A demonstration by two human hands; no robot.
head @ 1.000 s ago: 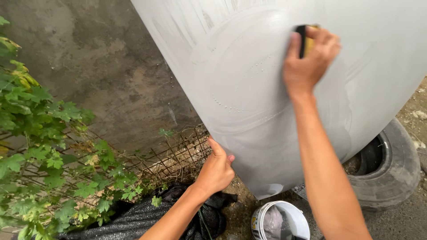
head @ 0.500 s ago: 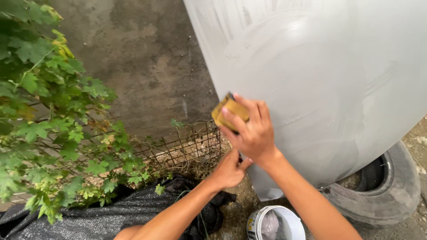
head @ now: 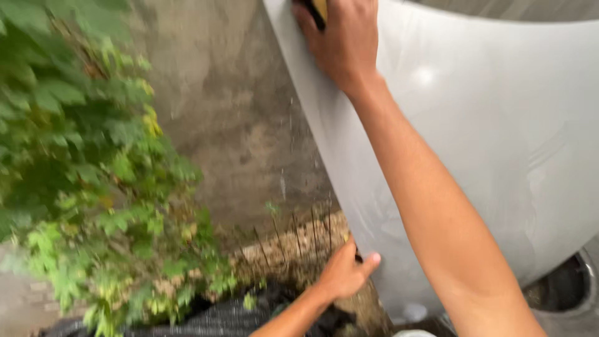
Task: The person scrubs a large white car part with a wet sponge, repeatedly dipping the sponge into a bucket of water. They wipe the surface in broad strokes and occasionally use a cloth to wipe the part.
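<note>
Right hand now risen from mid-panel to the upper edge of the grey curved car panel, fingers closed over a yellow sponge pressed flat there, left hand loosely open, fingertips steadying the panel's lower edge beside rusty wire mesh.

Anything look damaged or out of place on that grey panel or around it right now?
Nothing stands out. The grey panel shows only faint streaks, no dents visible. The right hand presses a yellow sponge on it; the left hand steadies its lower edge.

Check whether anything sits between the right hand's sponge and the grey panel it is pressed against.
Nothing visible does. The right hand presses the yellow sponge straight onto the grey panel; the left hand rests at the panel's lower edge, well below.
</note>
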